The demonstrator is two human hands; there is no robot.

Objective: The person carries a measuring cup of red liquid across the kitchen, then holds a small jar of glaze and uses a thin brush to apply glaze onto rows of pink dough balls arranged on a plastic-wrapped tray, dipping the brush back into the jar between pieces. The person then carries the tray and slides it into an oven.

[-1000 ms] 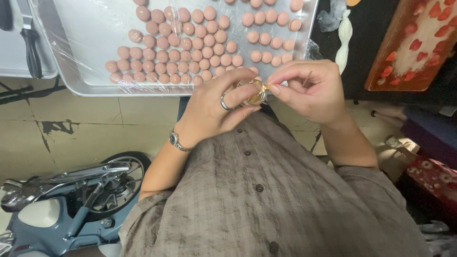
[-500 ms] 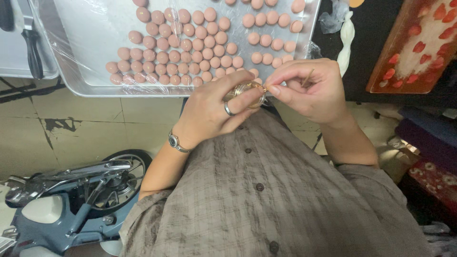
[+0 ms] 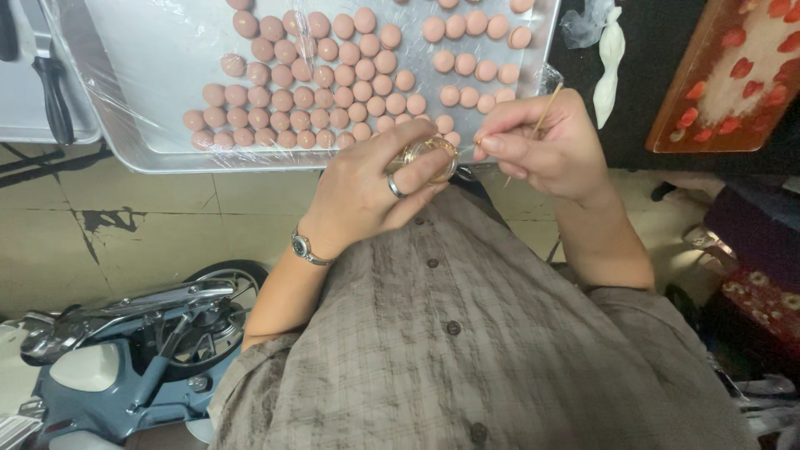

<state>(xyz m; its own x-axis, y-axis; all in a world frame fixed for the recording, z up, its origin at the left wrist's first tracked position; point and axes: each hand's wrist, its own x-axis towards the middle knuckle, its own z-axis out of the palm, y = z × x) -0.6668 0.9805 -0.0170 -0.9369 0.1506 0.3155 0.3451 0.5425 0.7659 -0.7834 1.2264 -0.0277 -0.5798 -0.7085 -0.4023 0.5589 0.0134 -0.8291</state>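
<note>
Pink balls (image 3: 333,83) fill the film-lined tray (image 3: 142,100). Left hand (image 3: 367,187) fingers curl around a small clear mould (image 3: 429,154) below the tray edge. Right hand (image 3: 542,146) pinches a thin wooden stick (image 3: 546,112) at its rim; prying the contents loose calls for a steady tip.

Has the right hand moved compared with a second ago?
Barely. The right hand remains at the near edge of the metal tray, pinching a thin wooden stick against the small clear piece held by the left hand.

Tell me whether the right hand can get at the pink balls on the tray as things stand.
Probably yes: the right hand sits just at the tray edge, nothing between it and the nearest pink balls, though its fingers pinch a thin stick.
</note>
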